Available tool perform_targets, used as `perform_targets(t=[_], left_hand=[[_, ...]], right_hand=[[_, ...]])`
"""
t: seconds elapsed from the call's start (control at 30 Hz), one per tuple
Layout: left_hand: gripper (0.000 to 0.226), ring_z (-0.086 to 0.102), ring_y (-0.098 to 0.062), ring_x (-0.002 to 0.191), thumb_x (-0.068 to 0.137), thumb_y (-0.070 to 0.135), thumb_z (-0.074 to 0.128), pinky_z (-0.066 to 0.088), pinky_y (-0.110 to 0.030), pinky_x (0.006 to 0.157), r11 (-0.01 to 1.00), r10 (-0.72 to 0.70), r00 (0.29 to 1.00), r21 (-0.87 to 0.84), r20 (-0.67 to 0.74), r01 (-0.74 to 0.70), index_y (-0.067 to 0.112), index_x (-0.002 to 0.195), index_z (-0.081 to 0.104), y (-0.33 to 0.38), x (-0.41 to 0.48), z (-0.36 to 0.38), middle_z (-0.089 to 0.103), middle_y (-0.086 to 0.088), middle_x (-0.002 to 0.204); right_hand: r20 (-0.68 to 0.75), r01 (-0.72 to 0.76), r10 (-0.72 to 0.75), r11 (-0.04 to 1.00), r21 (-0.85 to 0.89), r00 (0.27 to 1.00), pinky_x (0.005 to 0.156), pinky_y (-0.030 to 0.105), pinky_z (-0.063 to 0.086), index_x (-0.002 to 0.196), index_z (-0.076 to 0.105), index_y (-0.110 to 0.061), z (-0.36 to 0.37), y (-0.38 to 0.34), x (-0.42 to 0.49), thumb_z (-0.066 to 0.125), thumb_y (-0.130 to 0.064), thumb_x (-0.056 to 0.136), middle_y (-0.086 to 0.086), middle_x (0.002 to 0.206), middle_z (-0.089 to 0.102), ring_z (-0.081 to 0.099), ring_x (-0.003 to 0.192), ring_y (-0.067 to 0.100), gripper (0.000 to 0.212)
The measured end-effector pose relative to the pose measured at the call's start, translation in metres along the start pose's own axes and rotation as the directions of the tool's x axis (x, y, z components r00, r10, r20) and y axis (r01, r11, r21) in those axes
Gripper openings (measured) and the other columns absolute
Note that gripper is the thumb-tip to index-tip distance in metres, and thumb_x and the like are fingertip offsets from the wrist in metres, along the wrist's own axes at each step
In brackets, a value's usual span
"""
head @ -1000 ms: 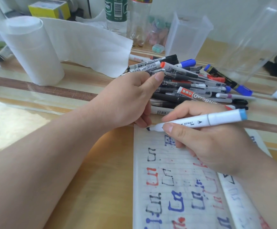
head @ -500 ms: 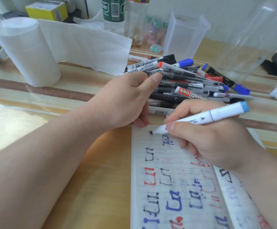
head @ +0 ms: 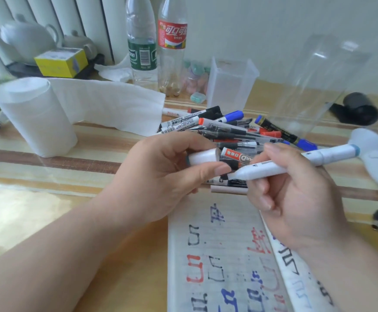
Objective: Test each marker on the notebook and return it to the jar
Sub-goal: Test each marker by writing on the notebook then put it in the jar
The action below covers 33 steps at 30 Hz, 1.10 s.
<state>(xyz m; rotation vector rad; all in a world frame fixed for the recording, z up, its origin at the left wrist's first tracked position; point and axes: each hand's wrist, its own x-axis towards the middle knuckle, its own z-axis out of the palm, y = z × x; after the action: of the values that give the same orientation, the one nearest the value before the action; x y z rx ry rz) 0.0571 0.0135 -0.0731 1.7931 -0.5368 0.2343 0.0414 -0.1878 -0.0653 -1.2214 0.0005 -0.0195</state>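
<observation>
Right hand (head: 296,199) gripping white marker (head: 273,168) over far edge of notebook (head: 217,255), left hand (head: 161,176) pinching white cap (head: 202,156) beside its tip, marker pile (head: 228,129) behind, clear jar (head: 318,86) at far right of table (head: 48,221)

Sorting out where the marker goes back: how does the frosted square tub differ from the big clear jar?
The tub is cloudy with flat sides; the jar is see-through and round. The jar is plainly taller and wider than the tub. The tub stands behind the marker pile, the jar to the pile's right. Neither seems to hold markers.
</observation>
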Motion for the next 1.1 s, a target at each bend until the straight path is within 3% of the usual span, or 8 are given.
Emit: perform_targets(t=[0.17,0.27,0.57,0.77,0.9,1.1], left_hand=[[0.032,0.063,-0.025,0.054,0.084,0.056,0.073,0.049,-0.035,0.045,0.986,0.036,0.994,0.157,0.107,-0.052,0.026,0.094,0.072,0.004,-0.003,-0.003,0.067,-0.004,0.067],[0.038,0.065,-0.019,0.054,0.087,0.059,0.067,0.048,-0.036,0.047,0.971,0.033,0.985,0.230,0.170,-0.072,0.022,0.085,0.071,0.007,-0.005,-0.003,0.065,-0.001,0.065],[0.045,0.065,-0.017,0.054,0.093,0.057,0.060,0.048,-0.036,0.050,0.971,0.007,0.974,0.230,0.226,-0.060,0.016,0.074,0.065,0.014,-0.004,-0.001,0.061,0.001,0.060],[0.042,0.063,-0.014,0.054,0.095,0.052,0.060,0.047,-0.034,0.051,0.954,0.064,0.963,0.267,0.261,-0.136,0.017,0.071,0.064,0.017,-0.005,0.003,0.064,0.006,0.058],[0.040,0.064,-0.007,0.052,0.096,0.054,0.058,0.045,-0.019,0.050,0.946,0.079,0.973,0.291,0.216,-0.142,0.023,0.069,0.060,0.021,-0.011,0.003,0.063,0.010,0.055],[0.042,0.065,-0.009,0.050,0.095,0.051,0.059,0.047,-0.033,0.046,0.940,0.107,0.977,0.301,0.182,-0.159,0.016,0.074,0.069,0.021,-0.018,0.007,0.063,0.008,0.055]], right_hand=[[-0.031,0.067,-0.065,0.995,0.072,0.997,0.039,0.018,0.020,0.064,0.057,-0.008,0.002,-0.003,-0.004,0.057,-0.021,0.081,0.011,0.047,0.040,0.032,0.035,0.017,0.022],[0.004,0.070,-0.070,0.995,0.065,0.998,0.039,0.017,0.019,0.063,0.060,-0.012,0.002,-0.003,-0.005,0.056,-0.020,0.080,0.011,0.047,0.041,0.034,0.035,0.018,0.019],[-0.016,0.125,-0.124,0.990,0.067,0.992,0.039,0.016,0.026,0.061,0.057,-0.011,0.000,-0.005,-0.007,0.055,-0.017,0.078,0.012,0.046,0.040,0.034,0.035,0.019,0.018],[0.218,0.128,-0.097,0.983,-0.131,0.971,0.042,0.020,0.033,0.071,0.063,-0.016,-0.002,0.001,-0.010,0.067,-0.034,0.079,0.011,0.053,0.052,0.045,0.040,0.023,0.021],[0.326,0.104,-0.057,0.986,-0.131,0.944,0.042,0.020,0.037,0.079,0.065,-0.013,0.000,0.000,-0.009,0.081,-0.048,0.078,0.010,0.058,0.056,0.051,0.043,0.019,0.038],[0.329,0.048,0.016,0.981,-0.186,0.944,0.041,0.019,0.036,0.075,0.063,-0.018,0.001,-0.001,-0.008,0.082,-0.051,0.077,0.009,0.061,0.057,0.052,0.044,0.018,0.038]])
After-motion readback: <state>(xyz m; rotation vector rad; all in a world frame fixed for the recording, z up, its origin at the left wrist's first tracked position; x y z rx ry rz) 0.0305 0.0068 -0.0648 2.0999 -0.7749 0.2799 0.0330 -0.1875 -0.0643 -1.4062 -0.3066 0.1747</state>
